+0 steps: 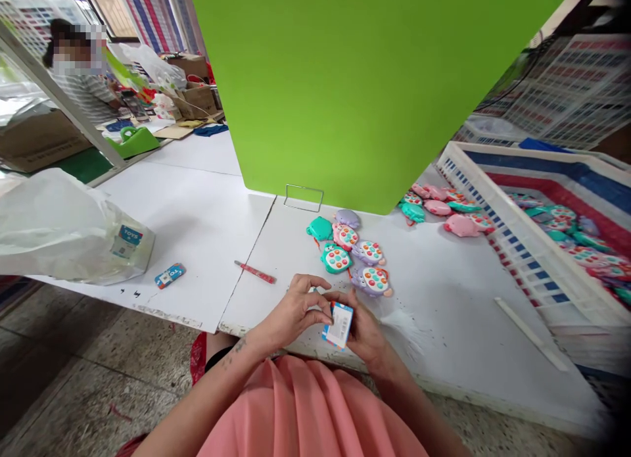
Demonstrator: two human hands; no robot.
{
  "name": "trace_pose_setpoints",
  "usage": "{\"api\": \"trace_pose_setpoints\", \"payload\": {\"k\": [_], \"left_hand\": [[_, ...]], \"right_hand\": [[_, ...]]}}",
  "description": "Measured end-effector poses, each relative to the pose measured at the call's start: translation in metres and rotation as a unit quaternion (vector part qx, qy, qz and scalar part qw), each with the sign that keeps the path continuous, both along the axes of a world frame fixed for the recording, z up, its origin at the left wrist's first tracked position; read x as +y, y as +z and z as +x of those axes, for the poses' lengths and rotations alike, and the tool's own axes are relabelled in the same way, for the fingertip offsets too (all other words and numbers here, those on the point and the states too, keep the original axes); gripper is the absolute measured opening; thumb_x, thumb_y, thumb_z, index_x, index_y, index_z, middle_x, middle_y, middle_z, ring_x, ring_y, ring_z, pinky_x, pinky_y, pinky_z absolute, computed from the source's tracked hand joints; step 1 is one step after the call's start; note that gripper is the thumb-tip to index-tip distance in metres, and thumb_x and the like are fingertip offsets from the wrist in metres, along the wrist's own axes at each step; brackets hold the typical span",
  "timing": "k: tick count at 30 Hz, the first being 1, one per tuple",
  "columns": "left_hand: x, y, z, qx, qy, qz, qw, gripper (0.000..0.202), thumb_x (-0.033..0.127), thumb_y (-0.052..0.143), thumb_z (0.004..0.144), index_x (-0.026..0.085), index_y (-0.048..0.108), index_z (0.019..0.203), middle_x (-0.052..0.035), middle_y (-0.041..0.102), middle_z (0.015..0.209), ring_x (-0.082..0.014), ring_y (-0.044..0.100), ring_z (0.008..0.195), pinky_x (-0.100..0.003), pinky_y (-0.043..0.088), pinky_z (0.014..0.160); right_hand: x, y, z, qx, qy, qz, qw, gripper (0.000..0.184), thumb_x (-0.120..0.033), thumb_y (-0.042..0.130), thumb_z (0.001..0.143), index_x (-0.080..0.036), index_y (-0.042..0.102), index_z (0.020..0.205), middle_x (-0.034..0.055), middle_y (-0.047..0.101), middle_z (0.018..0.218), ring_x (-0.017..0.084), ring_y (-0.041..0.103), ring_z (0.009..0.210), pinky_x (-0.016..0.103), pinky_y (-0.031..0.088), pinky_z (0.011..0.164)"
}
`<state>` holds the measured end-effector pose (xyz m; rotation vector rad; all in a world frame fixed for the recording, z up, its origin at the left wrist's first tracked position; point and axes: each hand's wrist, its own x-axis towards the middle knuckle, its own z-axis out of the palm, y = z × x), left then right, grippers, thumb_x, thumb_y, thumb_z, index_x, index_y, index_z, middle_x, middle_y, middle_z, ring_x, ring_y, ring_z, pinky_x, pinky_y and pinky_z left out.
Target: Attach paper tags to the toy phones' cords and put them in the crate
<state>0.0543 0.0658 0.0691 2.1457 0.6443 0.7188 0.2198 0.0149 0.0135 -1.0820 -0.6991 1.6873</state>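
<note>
While a person in a striped top stands at the far left, near cardboard boxes and a green holder in a cluttered room, two bare hands work at the near edge of a white table.

Left on the tabletop, a translucent plastic bag shows a blue "TOYS" label; just right of it lies a small blue pack, with dark scraps nearer the edge. Speckled flooring shows below. A dark seam splits the tabletop, and a red tool lies just right of it.

Center, the left hand curls, thumb and fingertips drawn together at the left side of a blue-edged packet with a white barcoded face; whether they pinch it cannot be told. The right hand wraps the packet's right side, holding it up at the table's near edge.

Beyond, six turtle-like toys cluster before a tall green panel and its wire stand. Right of them, white strands fan out near, more toys pile far, and a white strip lies beside a toy-filled plastic basket.
</note>
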Motion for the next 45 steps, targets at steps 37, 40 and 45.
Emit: {"api": "trace_pose_setpoints", "payload": {"k": [37,40,45], "left_hand": [[0.034,-0.079,0.119,0.273,0.053,0.058,0.959,0.027,0.029,0.040,0.092,0.023,0.066,0.097,-0.0046,0.063,0.093,-0.0187,0.060,0.084,-0.026,0.044,0.071],[0.034,-0.077,0.124,0.295,0.050,0.075,0.951,0.028,0.030,0.038,0.092,0.023,0.065,0.098,-0.0045,0.064,0.093,-0.0190,0.060,0.085,-0.026,0.044,0.070],[0.035,-0.081,0.129,0.276,0.049,0.066,0.958,0.023,0.028,0.044,0.089,0.021,0.066,0.094,-0.0048,0.062,0.091,-0.0177,0.059,0.083,-0.025,0.043,0.068]], "right_hand": [[-0.050,-0.008,0.117,-0.232,-0.121,0.023,0.965,0.025,-0.043,0.060,0.081,-0.018,0.061,0.080,-0.0026,0.046,0.062,0.008,0.034,0.054,0.021,0.023,0.047],[-0.049,-0.009,0.117,-0.235,-0.116,0.027,0.965,0.024,-0.043,0.059,0.081,-0.019,0.061,0.082,-0.0025,0.047,0.063,0.009,0.034,0.054,0.021,0.023,0.047],[-0.048,-0.008,0.116,-0.262,-0.124,0.037,0.956,0.022,-0.042,0.057,0.082,-0.020,0.061,0.083,-0.0019,0.052,0.068,0.010,0.039,0.057,0.021,0.029,0.050]]}}
